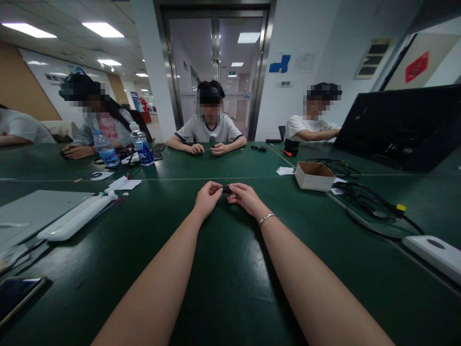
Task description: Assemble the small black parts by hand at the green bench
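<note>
Over the green table (223,259), both my arms reach forward and my hands meet at a small dark object (226,190). Its kind is too small to make out. My left hand (208,199) is closed, thumb and fingertips pinched at the object's left end, where a tiny bright spot shows. From the other side my right hand (245,198) grips the object's right end between thumb and index finger, its other fingers curled below. A silver bracelet (268,218) circles my right wrist.
An open cardboard box (315,177), black cables (374,206) and a white power strip (435,254) lie to the right, below a large monitor (399,127). Leftward are bottles (142,146), a grey laptop-like slab (39,211) and a phone (19,295). Several people sit around.
</note>
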Action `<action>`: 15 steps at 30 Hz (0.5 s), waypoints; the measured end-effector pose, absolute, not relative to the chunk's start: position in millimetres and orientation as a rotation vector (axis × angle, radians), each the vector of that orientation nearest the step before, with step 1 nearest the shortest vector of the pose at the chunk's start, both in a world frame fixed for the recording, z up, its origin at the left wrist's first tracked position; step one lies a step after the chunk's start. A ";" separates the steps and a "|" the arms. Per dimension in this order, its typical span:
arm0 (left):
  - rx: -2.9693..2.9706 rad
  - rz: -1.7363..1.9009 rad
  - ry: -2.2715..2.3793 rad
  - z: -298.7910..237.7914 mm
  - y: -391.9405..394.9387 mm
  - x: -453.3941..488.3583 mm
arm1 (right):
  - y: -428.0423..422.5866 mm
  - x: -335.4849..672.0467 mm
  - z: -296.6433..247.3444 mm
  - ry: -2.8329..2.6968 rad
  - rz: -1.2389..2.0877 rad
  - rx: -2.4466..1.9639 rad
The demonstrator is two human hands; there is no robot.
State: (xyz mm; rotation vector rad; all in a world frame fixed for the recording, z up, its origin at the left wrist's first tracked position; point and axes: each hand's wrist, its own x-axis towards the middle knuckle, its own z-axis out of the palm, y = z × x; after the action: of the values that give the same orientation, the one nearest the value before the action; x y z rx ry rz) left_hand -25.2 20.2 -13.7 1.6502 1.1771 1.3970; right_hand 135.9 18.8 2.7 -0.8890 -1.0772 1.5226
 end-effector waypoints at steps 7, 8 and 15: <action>1.689 1.413 1.119 -9.9 17.4 -25.1 | 22.0 134.9 -1.3 -1.166 1.491 -0.911; 1.680 1.410 1.106 -10.2 17.8 -25.2 | 22.1 135.5 -1.8 -1.171 1.487 -0.917; 1.622 1.409 1.104 -11.9 20.2 -25.8 | 17.6 142.2 5.1 -1.149 1.602 -0.774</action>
State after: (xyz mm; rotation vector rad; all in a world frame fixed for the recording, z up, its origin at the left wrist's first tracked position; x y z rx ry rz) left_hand -25.8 20.2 -11.9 1.6223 1.1043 1.4086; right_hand 142.2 17.6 5.1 -0.7742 -1.1495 1.6021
